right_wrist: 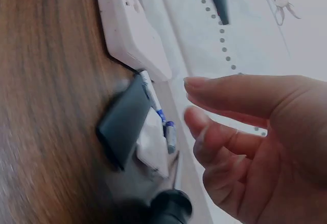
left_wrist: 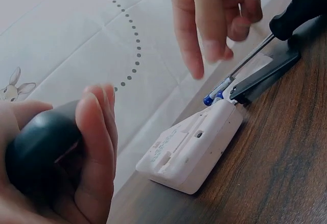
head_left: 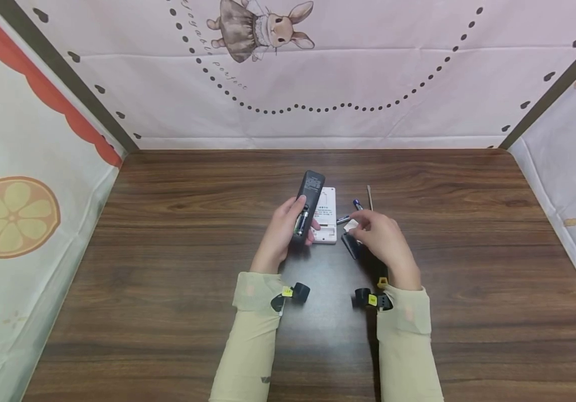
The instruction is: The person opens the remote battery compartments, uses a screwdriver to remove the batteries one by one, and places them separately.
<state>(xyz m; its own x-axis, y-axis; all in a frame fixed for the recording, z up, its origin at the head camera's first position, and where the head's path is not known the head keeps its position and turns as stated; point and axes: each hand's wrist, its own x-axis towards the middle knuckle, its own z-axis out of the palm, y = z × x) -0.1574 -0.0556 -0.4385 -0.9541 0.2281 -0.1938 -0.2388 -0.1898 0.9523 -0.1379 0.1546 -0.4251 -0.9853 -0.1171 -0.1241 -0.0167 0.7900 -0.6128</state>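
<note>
left hand (head_left: 280,230) grips remote (head_left: 311,195) — head view alone shows its battery (head_left: 301,222) — right hand (head_left: 387,235) loosely curled.

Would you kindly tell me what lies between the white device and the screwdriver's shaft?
In the head view, two batteries lie between the white device and the screwdriver shaft.

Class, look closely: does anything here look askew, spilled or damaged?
Nothing looks spilled or broken. Oddest: the black cover lies askew beside a white piece, while the remote in the left hand is open, a battery exposed.
</note>
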